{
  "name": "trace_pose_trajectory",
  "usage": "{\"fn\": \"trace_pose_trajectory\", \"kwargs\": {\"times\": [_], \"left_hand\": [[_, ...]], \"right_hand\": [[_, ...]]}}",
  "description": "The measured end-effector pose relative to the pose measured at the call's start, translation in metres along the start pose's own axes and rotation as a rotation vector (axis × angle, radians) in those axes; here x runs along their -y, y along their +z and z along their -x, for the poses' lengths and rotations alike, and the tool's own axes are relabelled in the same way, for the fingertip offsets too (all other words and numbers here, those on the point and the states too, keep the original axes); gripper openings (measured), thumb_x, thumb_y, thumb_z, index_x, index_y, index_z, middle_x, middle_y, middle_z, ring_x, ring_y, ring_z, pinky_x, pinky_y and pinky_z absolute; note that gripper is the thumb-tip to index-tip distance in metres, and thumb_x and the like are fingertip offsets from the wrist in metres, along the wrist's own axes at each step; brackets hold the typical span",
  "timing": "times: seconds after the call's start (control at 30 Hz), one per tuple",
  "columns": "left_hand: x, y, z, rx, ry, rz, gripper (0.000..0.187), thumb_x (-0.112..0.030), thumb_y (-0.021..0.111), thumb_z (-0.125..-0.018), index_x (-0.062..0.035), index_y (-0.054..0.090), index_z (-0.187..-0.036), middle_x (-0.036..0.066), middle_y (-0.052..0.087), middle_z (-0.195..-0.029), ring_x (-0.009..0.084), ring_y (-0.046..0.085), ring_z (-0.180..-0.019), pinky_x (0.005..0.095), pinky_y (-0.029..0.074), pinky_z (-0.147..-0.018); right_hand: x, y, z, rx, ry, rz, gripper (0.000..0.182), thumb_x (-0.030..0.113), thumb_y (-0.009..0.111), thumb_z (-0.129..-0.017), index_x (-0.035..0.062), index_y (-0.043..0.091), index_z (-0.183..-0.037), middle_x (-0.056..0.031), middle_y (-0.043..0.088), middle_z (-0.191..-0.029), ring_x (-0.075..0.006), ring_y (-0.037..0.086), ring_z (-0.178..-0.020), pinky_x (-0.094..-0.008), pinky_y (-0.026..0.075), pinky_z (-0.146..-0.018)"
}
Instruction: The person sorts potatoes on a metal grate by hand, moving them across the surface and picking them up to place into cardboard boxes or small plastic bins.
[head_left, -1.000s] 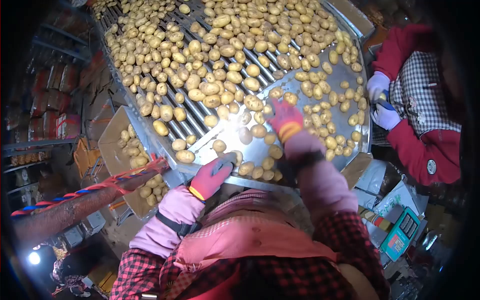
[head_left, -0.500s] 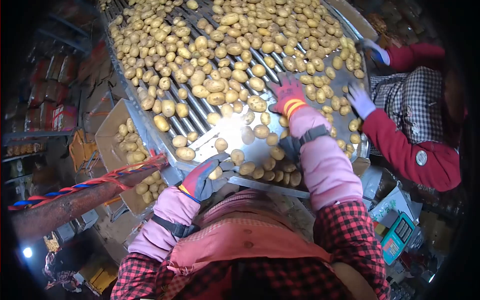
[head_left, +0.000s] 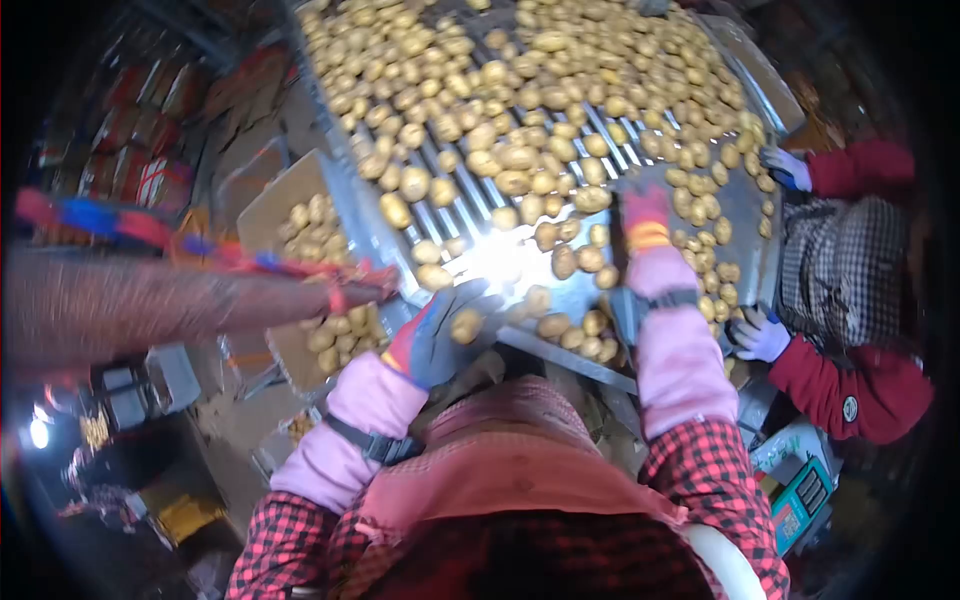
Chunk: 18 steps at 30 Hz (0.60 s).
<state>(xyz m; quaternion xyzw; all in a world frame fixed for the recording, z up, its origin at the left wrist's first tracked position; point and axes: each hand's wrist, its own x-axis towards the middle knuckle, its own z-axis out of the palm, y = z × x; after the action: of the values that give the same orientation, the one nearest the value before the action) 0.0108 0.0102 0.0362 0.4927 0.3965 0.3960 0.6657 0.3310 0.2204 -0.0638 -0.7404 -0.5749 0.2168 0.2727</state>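
Many potatoes (head_left: pixel 515 158) lie over a metal sorting table with slatted rollers (head_left: pixel 470 195). My left hand (head_left: pixel 445 335), in a grey and red glove, is at the table's near edge with its fingers spread and a potato (head_left: pixel 466 325) against its palm. My right hand (head_left: pixel 643 208), in a pink glove with an orange and yellow cuff, reaches over the table among the potatoes. Its fingers are blurred, and I cannot tell if it grips anything. Strong glare covers the bare metal between my hands.
A co-worker in red sleeves (head_left: pixel 835 395) has gloved hands at the table's right edge. A cardboard box (head_left: pixel 262 215) of potatoes stands at the left, behind a rusty pole (head_left: pixel 190 305) wrapped in coloured rope. A teal device (head_left: pixel 800 508) is at the lower right.
The view has shifted, so the table sits farther right. My left hand has turned more open around a potato. The co-worker's nearer hand has moved down along the table's edge.
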Motion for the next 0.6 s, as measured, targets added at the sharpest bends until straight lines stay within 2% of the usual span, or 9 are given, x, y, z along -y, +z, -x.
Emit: {"fn": "trace_pose_trajectory", "kwargs": {"times": [0.03,0.07,0.13,0.17,0.23,0.3,0.37,0.47,0.6], "left_hand": [[-0.001,-0.003,0.007,0.036,0.143,-0.346,0.047,-0.03,0.046,-0.1,-0.0058,0.045,-0.141,0.014,0.055,-0.133,0.0302,0.052,-0.123,0.0398,0.045,-0.099],[-0.002,-0.007,0.013,0.022,0.298,-0.686,0.046,-0.028,0.049,-0.097,-0.0083,0.048,-0.139,0.013,0.056,-0.131,0.029,0.053,-0.122,0.0398,0.045,-0.098],[-0.03,0.002,0.01,-0.063,0.552,-1.196,0.047,-0.022,0.06,-0.086,-0.0138,0.056,-0.132,0.01,0.059,-0.127,0.0248,0.055,-0.12,0.0395,0.044,-0.096],[-0.039,0.0,0.005,-0.104,0.691,-1.453,0.049,-0.019,0.066,-0.08,-0.0165,0.06,-0.129,0.008,0.06,-0.126,0.0227,0.056,-0.118,0.0393,0.044,-0.095],[-0.04,-0.004,0.007,0.028,0.594,-0.907,0.054,-0.017,0.068,-0.082,-0.0099,0.054,-0.134,0.007,0.06,-0.125,0.0203,0.056,-0.117,0.0344,0.045,-0.093],[-0.049,0.002,0.02,0.175,0.132,0.212,0.054,-0.016,0.066,-0.087,-0.0063,0.05,-0.137,0.006,0.06,-0.124,0.0184,0.056,-0.116,0.0307,0.046,-0.09],[-0.018,-0.019,0.043,0.143,0.099,0.203,0.045,-0.012,0.059,-0.093,-0.0015,0.047,-0.135,0.006,0.061,-0.117,0.0156,0.058,-0.11,0.0264,0.048,-0.088],[-0.003,-0.044,0.072,0.099,-0.052,0.275,0.032,-0.016,0.057,-0.098,-0.0022,0.055,-0.127,0.006,0.063,-0.112,0.0124,0.061,-0.1,0.0219,0.051,-0.078],[-0.005,-0.071,0.13,-0.32,-0.178,0.36,0.03,-0.017,0.058,-0.097,-0.0025,0.059,-0.124,0.008,0.064,-0.112,0.0133,0.061,-0.097,0.0225,0.051,-0.072]], "right_hand": [[0.026,-0.025,0.033,0.027,0.113,-0.473,0.028,0.023,0.065,-0.083,0.005,0.069,-0.103,-0.0124,0.064,-0.102,-0.0246,0.061,-0.098,-0.0361,0.049,-0.086],[0.068,-0.054,0.069,0.159,0.224,-0.606,0.023,0.019,0.063,-0.083,0.0031,0.068,-0.1,-0.0118,0.063,-0.097,-0.0233,0.061,-0.095,-0.0348,0.049,-0.085],[0.118,-0.063,0.134,0.227,-0.009,-0.74,0.015,0.012,0.062,-0.083,0.002,0.066,-0.093,-0.0099,0.061,-0.09,-0.0223,0.059,-0.09,-0.0345,0.048,-0.085],[0.131,-0.057,0.157,0.164,-0.356,-0.736,0.011,0.01,0.062,-0.082,0.0027,0.066,-0.089,-0.0085,0.06,-0.088,-0.0226,0.059,-0.089,-0.0354,0.048,-0.085],[0.155,-0.049,0.194,0.314,-0.754,-0.529,0.009,0.008,0.066,-0.079,0.0065,0.067,-0.087,-0.0091,0.064,-0.097,-0.0294,0.06,-0.099,-0.0403,0.047,-0.091],[0.17,-0.045,0.212,0.494,-0.857,-0.324,0.029,0.02,0.072,-0.077,0.0071,0.064,-0.102,-0.016,0.059,-0.116,-0.0347,0.056,-0.112,-0.0427,0.044,-0.098],[0.179,-0.043,0.222,0.584,-0.835,-0.214,0.055,0.027,0.079,-0.073,0.0066,0.06,-0.12,-0.0195,0.053,-0.13,-0.036,0.052,-0.119,-0.0424,0.042,-0.102],[0.183,-0.057,0.22,0.646,-0.661,-0.301,0.064,0.025,0.079,-0.074,0.0027,0.055,-0.128,-0.0195,0.054,-0.129,-0.0345,0.052,-0.121,-0.0416,0.041,-0.103],[0.138,-0.047,0.217,0.622,-0.646,-0.215,0.057,0.016,0.073,-0.08,-0.0004,0.053,-0.131,-0.0189,0.058,-0.126,-0.031,0.056,-0.119,-0.0392,0.044,-0.099]]}}
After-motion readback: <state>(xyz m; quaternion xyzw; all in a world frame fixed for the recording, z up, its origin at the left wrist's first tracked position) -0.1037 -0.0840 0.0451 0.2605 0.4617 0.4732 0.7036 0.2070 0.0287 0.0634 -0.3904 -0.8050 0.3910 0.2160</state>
